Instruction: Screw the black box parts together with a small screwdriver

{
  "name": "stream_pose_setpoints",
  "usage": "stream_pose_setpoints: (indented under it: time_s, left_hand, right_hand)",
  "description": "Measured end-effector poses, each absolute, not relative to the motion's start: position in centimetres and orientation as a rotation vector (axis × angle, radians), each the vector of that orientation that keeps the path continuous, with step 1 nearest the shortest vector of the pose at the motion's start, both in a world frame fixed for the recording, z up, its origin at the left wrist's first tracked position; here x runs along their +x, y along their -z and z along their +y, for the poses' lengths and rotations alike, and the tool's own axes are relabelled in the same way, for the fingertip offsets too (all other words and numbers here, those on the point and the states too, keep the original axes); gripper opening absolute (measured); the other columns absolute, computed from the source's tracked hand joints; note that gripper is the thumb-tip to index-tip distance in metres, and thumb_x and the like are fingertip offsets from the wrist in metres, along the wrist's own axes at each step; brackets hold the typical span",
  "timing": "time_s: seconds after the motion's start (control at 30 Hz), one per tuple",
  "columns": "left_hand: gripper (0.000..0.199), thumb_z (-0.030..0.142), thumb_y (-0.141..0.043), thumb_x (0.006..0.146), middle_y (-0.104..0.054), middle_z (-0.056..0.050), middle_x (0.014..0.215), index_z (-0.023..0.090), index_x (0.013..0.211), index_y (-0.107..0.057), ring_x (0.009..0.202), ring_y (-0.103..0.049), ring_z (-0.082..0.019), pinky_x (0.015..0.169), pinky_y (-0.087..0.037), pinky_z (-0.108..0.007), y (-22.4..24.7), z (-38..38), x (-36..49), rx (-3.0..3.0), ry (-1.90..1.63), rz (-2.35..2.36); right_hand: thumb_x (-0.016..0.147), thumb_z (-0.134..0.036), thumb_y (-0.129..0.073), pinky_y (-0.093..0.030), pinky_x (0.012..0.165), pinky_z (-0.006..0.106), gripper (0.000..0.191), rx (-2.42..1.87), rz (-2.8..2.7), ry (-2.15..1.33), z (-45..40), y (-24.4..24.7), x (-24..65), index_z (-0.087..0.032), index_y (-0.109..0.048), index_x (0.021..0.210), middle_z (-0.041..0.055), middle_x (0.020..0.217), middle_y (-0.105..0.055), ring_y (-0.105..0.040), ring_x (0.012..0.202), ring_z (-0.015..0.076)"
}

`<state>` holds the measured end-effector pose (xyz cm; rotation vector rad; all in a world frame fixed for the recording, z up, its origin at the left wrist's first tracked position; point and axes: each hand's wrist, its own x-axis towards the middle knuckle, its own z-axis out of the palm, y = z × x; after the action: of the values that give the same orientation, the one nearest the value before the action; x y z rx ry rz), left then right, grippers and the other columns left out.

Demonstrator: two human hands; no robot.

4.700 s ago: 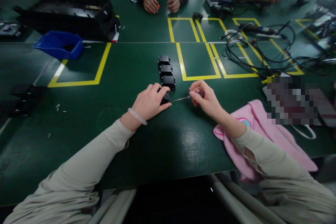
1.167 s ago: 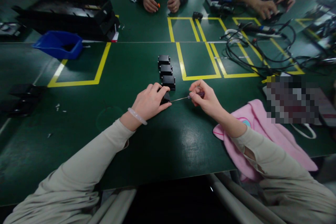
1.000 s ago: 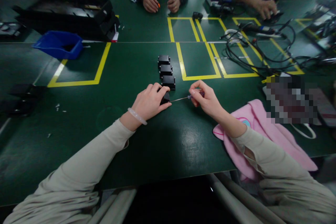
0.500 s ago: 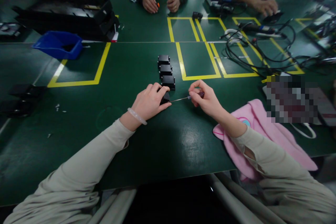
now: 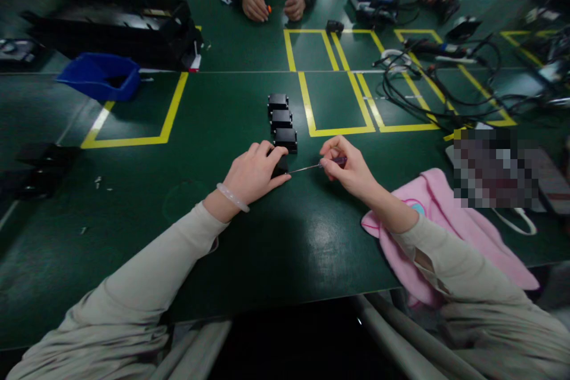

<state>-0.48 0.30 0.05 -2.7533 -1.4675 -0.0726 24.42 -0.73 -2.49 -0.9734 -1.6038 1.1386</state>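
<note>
My left hand (image 5: pixel 253 175) is closed around a small black box-shaped part (image 5: pixel 280 166) on the green table, hiding much of it. In my right hand (image 5: pixel 345 163) is a screwdriver (image 5: pixel 339 161) with a dark handle, pinched between thumb and fingers. Its thin shaft runs left, and the tip meets the right side of the held part near my left thumb; a screw there is too small to make out. Just beyond my left hand, three similar black parts (image 5: pixel 285 139) stand in a row, with small bright screws at their sides.
A pink cloth (image 5: pixel 439 219) lies under my right forearm. Small screws (image 5: pixel 98 181) and more black parts (image 5: pixel 42 157) are at left. A blue bin (image 5: pixel 100 74) and black trays (image 5: pixel 120 27) stand farther back. Cables (image 5: pixel 401 86) tangle at right. Co-workers' hands (image 5: pixel 256 6) are across the table.
My hands and the screwdriver stay almost in place. At the far right, a co-worker's hand has drawn back from the dark object on the table.
</note>
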Motion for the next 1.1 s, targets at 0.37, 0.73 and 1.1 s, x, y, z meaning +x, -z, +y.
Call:
stream_pose_setpoints:
  time_s: [0.37, 0.73, 1.1]
  left_hand:
    - [0.052, 0.048, -0.067, 0.1, -0.062, -0.013, 0.13, 0.02, 0.142, -0.055, 0.117, -0.061, -0.031, 0.087, -0.056, -0.038, 0.05, 0.32, -0.52, -2.756, 0.07, -1.464]
    - [0.052, 0.048, -0.067, 0.1, -0.062, -0.014, 0.13, 0.019, 0.142, -0.055, 0.117, -0.061, -0.031, 0.087, -0.055, -0.038, 0.11, 0.33, -0.6, -2.754, 0.081, -1.454]
    - [0.052, 0.048, -0.067, 0.1, -0.062, -0.013, 0.129, 0.021, 0.143, -0.055, 0.117, -0.06, -0.031, 0.088, -0.055, -0.037, 0.09, 0.29, -0.49, -2.752, 0.089, -1.468]
  right_hand:
    - [0.096, -0.04, -0.072, -0.036, 0.049, 0.024, 0.025, -0.96, -1.607, -1.15, -0.78, 2.49, 24.47, -0.023, -0.054, 0.098, -0.0094, 0.062, -0.051, -0.049, 0.049, 0.0081]
    - [0.098, -0.033, -0.068, -0.033, 0.048, 0.024, 0.019, -0.954, -1.629, -1.136, -0.82, 2.36, 24.46, -0.023, -0.053, 0.097, -0.0108, 0.058, -0.049, -0.047, 0.046, 0.0077]
    - [0.096, -0.031, -0.069, -0.034, 0.05, 0.025, 0.018, -0.971, -1.664, -1.117, -0.86, 2.22, 24.54, -0.022, -0.053, 0.098, -0.0099, 0.06, -0.051, -0.048, 0.049, 0.0081]
